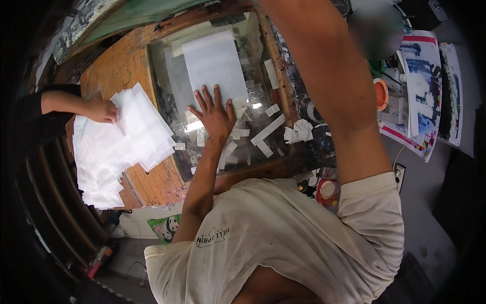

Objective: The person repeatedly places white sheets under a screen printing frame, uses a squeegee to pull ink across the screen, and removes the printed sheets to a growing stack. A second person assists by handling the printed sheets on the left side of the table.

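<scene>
My left hand point(211, 114) lies flat with its fingers spread, on the near end of a white sheet point(210, 58). That sheet rests on a glass panel point(172, 83) set in the wooden table, over another pale sheet. Scraps of whitish tape point(268, 129) are stuck about the glass to the right of and below the hand. My right arm point(344, 86) reaches up past the top edge of the picture, so the right hand is out of sight.
At the left, another person's hand point(105, 111) touches a fanned pile of white sheets point(139, 129) on the wooden table point(119, 58). A worn-framed green panel point(121, 23) stands at the far left. Crumpled white paper point(299, 131) lies right. Colourful printed sheets point(422, 86) hang farther right.
</scene>
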`<state>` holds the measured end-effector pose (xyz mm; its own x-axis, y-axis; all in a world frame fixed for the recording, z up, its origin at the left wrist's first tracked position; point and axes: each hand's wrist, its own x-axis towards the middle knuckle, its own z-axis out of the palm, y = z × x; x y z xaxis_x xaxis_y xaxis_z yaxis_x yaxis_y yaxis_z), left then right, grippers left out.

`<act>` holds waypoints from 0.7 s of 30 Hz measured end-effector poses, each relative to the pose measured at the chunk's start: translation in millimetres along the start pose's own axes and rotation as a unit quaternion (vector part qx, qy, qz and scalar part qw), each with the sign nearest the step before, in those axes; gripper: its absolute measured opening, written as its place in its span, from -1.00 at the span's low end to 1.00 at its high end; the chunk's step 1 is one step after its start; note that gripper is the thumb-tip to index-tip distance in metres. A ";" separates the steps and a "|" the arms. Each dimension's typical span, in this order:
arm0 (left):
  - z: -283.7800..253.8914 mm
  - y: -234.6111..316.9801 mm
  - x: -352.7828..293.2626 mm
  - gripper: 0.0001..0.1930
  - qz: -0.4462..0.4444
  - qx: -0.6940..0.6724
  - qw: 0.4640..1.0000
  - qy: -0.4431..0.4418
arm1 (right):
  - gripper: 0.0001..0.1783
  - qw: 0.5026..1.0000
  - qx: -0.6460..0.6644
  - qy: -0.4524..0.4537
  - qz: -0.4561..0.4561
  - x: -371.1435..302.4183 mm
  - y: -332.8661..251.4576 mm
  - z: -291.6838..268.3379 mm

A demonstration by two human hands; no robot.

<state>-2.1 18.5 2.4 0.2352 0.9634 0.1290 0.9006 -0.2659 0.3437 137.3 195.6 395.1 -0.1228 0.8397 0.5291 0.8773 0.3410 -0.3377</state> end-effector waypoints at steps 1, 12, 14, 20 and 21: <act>0.1 0.6 -2.6 -0.37 0.001 0.003 1.000 0.000 | -0.39 1.000 0.002 -0.017 -0.013 9.3 11.2 7.9; -6.5 3.2 -22.6 -0.36 -0.025 -0.066 0.997 0.004 | -0.45 0.998 0.032 -0.044 -0.017 -11.4 4.7 10.5; -8.0 2.0 -25.4 -0.36 -0.022 -0.065 0.998 -0.002 | -0.48 0.998 0.016 -0.043 -0.030 -13.8 5.8 15.0; -9.0 0.6 -29.8 -0.36 -0.011 -0.059 0.998 -0.003 | -0.50 0.997 0.043 -0.045 -0.037 -19.9 4.4 12.5; -8.3 0.2 -29.7 -0.35 -0.009 -0.062 0.998 -0.002 | -0.51 0.998 0.023 -0.025 -0.048 -18.8 6.3 17.9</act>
<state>-12.0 -10.5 6.3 0.2210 0.9681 0.1184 0.8526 -0.2507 0.4585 136.8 189.5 369.0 -0.2284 0.8216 0.5223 0.8380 0.4390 -0.3241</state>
